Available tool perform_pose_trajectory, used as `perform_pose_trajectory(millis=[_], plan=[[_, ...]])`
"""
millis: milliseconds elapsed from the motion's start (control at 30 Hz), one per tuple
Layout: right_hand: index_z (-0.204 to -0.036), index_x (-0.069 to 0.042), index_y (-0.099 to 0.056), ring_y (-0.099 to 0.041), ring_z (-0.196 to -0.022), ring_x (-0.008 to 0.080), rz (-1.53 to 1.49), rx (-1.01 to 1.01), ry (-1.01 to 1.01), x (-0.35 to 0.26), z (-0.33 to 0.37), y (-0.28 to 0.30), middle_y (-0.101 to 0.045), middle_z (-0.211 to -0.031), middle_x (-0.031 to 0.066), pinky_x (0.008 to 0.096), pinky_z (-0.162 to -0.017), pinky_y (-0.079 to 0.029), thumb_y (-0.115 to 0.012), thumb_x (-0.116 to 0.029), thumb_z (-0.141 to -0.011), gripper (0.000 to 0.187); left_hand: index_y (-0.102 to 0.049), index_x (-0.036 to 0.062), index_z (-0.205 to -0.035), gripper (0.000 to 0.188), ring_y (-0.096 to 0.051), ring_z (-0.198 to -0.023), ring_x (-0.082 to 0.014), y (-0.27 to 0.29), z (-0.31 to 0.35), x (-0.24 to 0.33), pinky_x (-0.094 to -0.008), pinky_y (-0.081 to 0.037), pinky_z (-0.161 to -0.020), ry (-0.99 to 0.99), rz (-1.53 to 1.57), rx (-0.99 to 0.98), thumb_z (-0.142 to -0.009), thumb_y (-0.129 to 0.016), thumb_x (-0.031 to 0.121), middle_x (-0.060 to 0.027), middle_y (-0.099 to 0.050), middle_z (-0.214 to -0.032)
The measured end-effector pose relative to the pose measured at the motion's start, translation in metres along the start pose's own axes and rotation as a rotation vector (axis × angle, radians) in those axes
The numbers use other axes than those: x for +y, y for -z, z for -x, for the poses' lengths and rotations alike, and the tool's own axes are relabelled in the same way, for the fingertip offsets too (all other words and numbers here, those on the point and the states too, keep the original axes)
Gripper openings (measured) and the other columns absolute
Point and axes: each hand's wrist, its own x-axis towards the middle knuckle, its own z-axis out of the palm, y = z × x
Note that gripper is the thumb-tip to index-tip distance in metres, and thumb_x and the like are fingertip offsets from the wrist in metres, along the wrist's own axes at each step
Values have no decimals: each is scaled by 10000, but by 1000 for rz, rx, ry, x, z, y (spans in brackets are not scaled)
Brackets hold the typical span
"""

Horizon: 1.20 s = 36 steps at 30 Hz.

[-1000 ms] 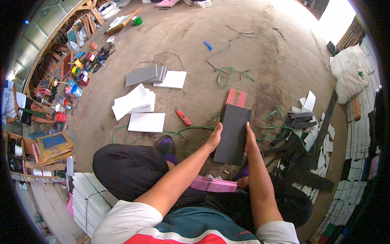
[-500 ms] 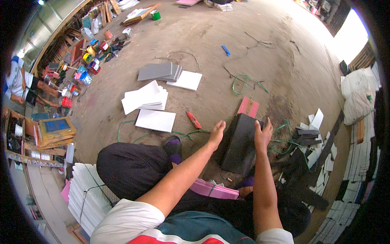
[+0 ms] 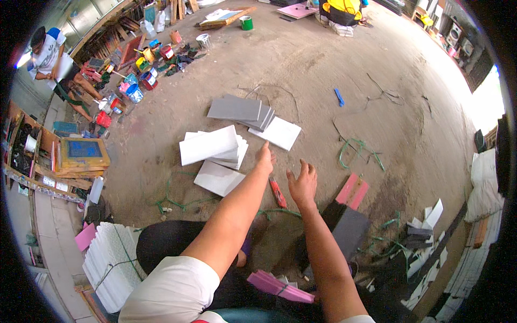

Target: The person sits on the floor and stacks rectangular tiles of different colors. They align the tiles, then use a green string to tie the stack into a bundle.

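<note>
My left hand (image 3: 265, 158) reaches forward with its fingers stretched out and holds nothing. It hangs close to a white sheet (image 3: 276, 134), though I cannot tell whether it touches it. Beside it, my right hand (image 3: 302, 185) is open with its fingers apart. A red utility knife (image 3: 277, 192) lies on the ground between the two hands. To the left are stacked white sheets (image 3: 209, 145), a single white sheet (image 3: 218, 178) and overlapping grey sheets (image 3: 233, 109). Right of my right forearm lies a black block (image 3: 347, 229), with a pink piece (image 3: 353, 191) at its far end.
White and dark offcuts (image 3: 423, 237) and green cord (image 3: 360, 153) lie to the right. A blue tool (image 3: 339, 97) is farther off. Paint cans (image 3: 134, 92) and a person (image 3: 54, 62) are at the left. Tied white sheets (image 3: 110, 264) and pink sheets (image 3: 283, 288) are near me.
Both hands have left the black block and moved forward and left, toward the sheets and the utility knife. The view has shifted, so the person at the left shows more fully.
</note>
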Motion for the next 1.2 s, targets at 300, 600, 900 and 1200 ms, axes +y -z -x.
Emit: perform_pose_trajectory(millis=[300,600,900,1200], plan=[[-1380,-20,-518,-502,-1264,445,-122,-135,-125,-8,-53,-45,-513,-1350,270,497,-1053,-435,-720,-307,-921,578,-577,-59,-1286,779,-641,-1090,-321,-15,-107,88,-436,-538,-861,-144,-68,377,-871,-713,586,-193,-628,-1278],[-1380,-26,-526,-531,-1237,442,-139,-124,-182,37,-65,-57,-521,-1336,267,497,-1041,-450,-750,-304,-891,605,-620,-104,-1192,865,-602,-1216,-349,-51,-149,97,-446,-510,-1021,-86,-531,648,-718,-864,577,-266,-620,-1276],[-1361,-9,-535,-537,-1237,406,-163,-99,-240,41,-53,-45,-517,-1321,240,462,-1042,-458,-746,-262,-901,566,-512,-125,-1273,796,-584,-1222,-359,-61,-166,92,-410,-478,-1042,-178,36,243,-643,-924,134,-286,-553,-1362],[-1338,8,-558,-574,-1187,397,-161,50,-65,19,-65,29,-584,-1289,238,456,-1006,-477,-822,-337,-829,669,-414,19,-1387,844,-608,-1147,-278,-40,27,30,-431,-511,-975,-320,-87,-405,-671,-861,26,-151,-581,-1319]])
